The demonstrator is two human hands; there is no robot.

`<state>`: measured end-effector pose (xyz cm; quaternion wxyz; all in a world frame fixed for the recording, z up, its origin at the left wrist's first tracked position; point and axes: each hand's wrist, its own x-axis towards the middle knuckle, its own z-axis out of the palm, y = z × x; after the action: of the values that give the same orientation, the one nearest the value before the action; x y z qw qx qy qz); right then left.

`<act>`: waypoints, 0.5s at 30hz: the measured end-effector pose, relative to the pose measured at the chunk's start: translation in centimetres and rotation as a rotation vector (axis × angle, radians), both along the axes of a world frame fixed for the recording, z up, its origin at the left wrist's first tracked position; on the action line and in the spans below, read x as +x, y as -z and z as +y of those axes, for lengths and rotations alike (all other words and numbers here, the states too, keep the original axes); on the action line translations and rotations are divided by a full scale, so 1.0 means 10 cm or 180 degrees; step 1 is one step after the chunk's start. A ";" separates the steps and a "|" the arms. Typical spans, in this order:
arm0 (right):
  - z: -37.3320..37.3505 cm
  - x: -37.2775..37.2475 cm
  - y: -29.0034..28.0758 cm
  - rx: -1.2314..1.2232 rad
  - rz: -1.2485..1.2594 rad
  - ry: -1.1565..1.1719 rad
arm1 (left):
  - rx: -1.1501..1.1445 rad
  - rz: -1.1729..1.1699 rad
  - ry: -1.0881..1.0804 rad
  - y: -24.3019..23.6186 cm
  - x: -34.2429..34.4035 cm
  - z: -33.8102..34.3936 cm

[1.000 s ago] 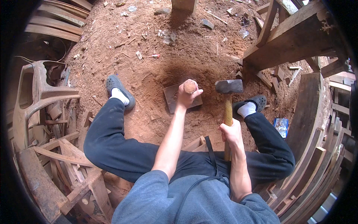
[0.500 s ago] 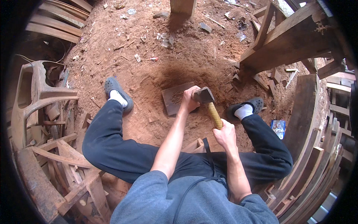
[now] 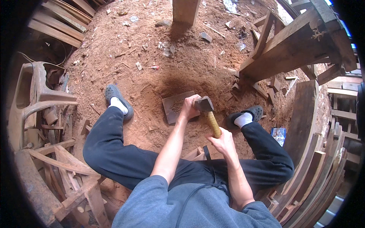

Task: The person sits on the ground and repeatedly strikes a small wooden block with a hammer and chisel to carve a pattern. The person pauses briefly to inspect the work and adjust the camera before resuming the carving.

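Main change: a second ago the hammer (image 3: 213,123) was out to the right, head well apart from the left hand (image 3: 187,109); half a second ago the head (image 3: 204,105) was already over at that hand, and it is there now, at roughly the same spot. For the hammering in hand, that likely means a blow or a tap between swings; actual contact can't be told from this angle. Right hand (image 3: 223,142): fingers wrapped round the yellow handle, closed, head just beyond them, up and slightly left. Left hand: fingers curled in a grip; the round wooden end visible in it earlier is now behind the hammer head, so can't confirm what they hold. Wooden board (image 3: 170,114) with carved marks lies on the sawdust-covered ground (image 3: 146,100), under and left of the left fingers; touching or not, can't tell.
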<state>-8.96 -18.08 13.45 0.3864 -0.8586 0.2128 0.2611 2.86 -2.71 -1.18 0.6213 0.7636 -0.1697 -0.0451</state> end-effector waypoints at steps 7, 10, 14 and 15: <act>-0.04 0.01 0.06 0.0292 0.0079 0.0116 | 0.0003 -0.0063 -0.0247 0.03 -0.01 -0.06; -0.07 0.00 0.11 0.0309 0.0086 0.0239 | 0.0107 -0.0331 -0.0277 0.04 0.01 -0.08; -0.08 0.01 0.16 0.0340 0.0098 0.0519 | 0.0105 -0.0056 -0.0347 0.03 0.02 -0.13; -0.07 0.02 0.14 0.0256 0.0288 0.0668 | 0.0147 -0.0240 -0.0428 0.02 0.02 -0.15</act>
<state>-8.75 -18.82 12.00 0.4358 -0.8027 0.3081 0.2660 3.05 -4.17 -1.42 0.5983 0.7886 -0.1403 0.0216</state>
